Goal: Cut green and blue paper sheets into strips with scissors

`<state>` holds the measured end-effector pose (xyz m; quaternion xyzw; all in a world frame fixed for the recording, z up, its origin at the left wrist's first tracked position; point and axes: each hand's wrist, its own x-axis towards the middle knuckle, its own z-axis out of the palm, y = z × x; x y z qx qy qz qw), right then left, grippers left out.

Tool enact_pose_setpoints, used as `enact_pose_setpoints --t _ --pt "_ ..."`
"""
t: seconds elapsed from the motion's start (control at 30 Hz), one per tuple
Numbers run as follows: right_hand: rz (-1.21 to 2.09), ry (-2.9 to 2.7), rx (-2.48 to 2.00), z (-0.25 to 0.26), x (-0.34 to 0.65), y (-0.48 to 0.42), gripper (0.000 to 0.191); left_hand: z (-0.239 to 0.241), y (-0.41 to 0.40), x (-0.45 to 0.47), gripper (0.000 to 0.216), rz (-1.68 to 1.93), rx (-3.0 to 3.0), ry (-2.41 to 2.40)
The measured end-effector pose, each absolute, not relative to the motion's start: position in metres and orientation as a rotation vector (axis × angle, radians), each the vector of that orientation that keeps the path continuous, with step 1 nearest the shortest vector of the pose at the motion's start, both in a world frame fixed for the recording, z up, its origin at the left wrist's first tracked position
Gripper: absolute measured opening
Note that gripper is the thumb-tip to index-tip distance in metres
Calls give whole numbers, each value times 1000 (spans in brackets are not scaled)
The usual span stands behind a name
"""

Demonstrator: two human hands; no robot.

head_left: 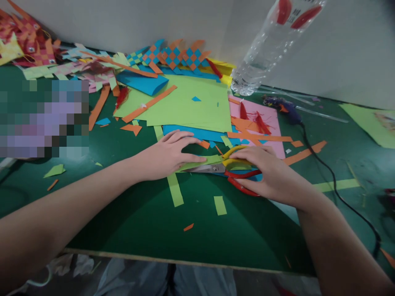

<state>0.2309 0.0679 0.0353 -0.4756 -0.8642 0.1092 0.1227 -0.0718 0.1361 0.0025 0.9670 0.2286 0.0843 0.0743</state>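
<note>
My right hand (262,168) grips a pair of scissors (243,172) with yellow and red handles. The handles stand a little apart, and the metal blades point left. My left hand (165,154) rests on the tabletop with its fingers spread. Its thumb lies on a narrow green paper strip (212,160) running along the blades; the blade tips are hidden by that hand. Another green strip (175,189) sticks out below my left hand, and a small green piece (220,205) lies in front of the scissors. Beyond my hands is green paper (191,100) over blue sheets.
Woven paper fish (173,55) line the wall at the back. A clear plastic bottle (262,53) stands behind the scissors. At right, a dark glue gun (285,111) trails a black cord (330,168). Pink paper (274,123) bears orange scraps and red tassels.
</note>
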Motion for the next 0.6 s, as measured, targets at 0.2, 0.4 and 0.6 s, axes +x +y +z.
enact_pose_setpoints --t 0.2,0.4,0.6 --pt "340 -2543 -1359 33 230 70 33 2 137 -72 56 247 2921 687" --pt "337 -2548 -1360 34 230 70 35 2 137 -73 53 226 2902 687" --pt "275 -2542 -1373 35 234 70 34 2 136 -67 55 225 2907 699"
